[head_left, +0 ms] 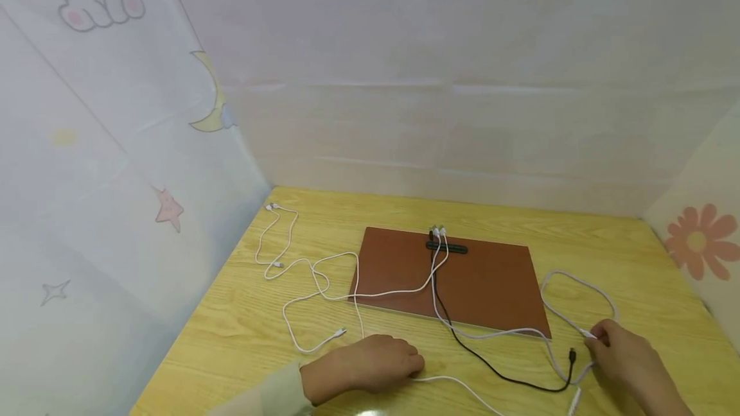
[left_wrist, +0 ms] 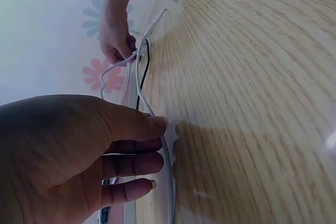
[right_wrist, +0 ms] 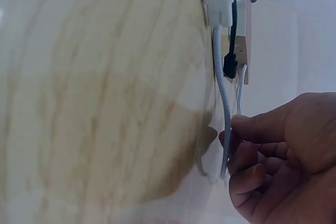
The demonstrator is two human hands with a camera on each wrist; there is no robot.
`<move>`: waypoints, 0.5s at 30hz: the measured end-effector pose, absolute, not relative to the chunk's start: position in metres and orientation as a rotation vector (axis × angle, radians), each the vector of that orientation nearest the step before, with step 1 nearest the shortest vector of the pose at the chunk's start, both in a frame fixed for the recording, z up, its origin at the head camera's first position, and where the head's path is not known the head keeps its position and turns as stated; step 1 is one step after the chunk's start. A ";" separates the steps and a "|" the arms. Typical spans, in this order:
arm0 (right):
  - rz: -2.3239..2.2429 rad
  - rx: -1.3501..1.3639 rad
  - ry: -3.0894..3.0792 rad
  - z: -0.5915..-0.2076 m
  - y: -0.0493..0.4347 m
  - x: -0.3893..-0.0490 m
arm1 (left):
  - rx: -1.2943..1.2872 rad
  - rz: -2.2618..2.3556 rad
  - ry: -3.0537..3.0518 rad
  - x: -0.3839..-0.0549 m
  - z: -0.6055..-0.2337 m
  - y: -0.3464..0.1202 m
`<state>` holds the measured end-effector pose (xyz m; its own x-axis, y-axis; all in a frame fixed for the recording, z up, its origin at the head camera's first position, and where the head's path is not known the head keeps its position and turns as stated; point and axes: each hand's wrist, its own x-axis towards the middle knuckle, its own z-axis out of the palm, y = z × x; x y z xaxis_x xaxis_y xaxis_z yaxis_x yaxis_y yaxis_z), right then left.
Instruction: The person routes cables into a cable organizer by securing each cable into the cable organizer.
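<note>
In the head view my left hand (head_left: pixel 378 361) is low at the centre, over the front of the wooden table. Its thumb and fingertips pinch a white cable (left_wrist: pixel 170 187), seen closely in the left wrist view. Farther right, my right hand (head_left: pixel 627 352) pinches the connector end (head_left: pixel 588 335) of a pale braided cable (head_left: pixel 590 287), which loops up behind the hand. Just left of that hand, a black cable's plug (head_left: pixel 572 355) points upward. A white plug (head_left: pixel 574 401) lies nearby at the bottom edge. The right fingers partly hide the connector.
A brown board (head_left: pixel 491 287) lies mid-table with a dark cable holder (head_left: pixel 459 249) on its far edge, where several cable ends sit. The black cable (head_left: pixel 485 364) crosses the board's front. Loose white cables (head_left: pixel 291 236) spread leftward. A draped backdrop (head_left: pixel 451 127) stands behind.
</note>
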<state>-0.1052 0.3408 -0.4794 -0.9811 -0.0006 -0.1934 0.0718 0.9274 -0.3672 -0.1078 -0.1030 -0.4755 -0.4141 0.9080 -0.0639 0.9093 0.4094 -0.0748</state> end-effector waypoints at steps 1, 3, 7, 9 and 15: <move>-0.565 0.058 2.908 -0.479 0.341 -0.105 | 1.687 -0.145 2.627 -0.107 -0.475 -0.104; -0.569 0.051 2.931 -0.480 0.342 -0.104 | 1.667 -0.134 2.631 -0.106 -0.474 -0.105; -0.557 0.040 2.944 -0.483 0.348 -0.104 | 1.623 -0.100 2.651 -0.106 -0.477 -0.108; -0.556 0.051 2.928 -0.485 0.353 -0.105 | 1.584 -0.085 2.676 -0.107 -0.479 -0.111; -0.550 0.088 2.874 -0.487 0.365 -0.106 | 1.348 -0.030 2.773 -0.107 -0.473 -0.130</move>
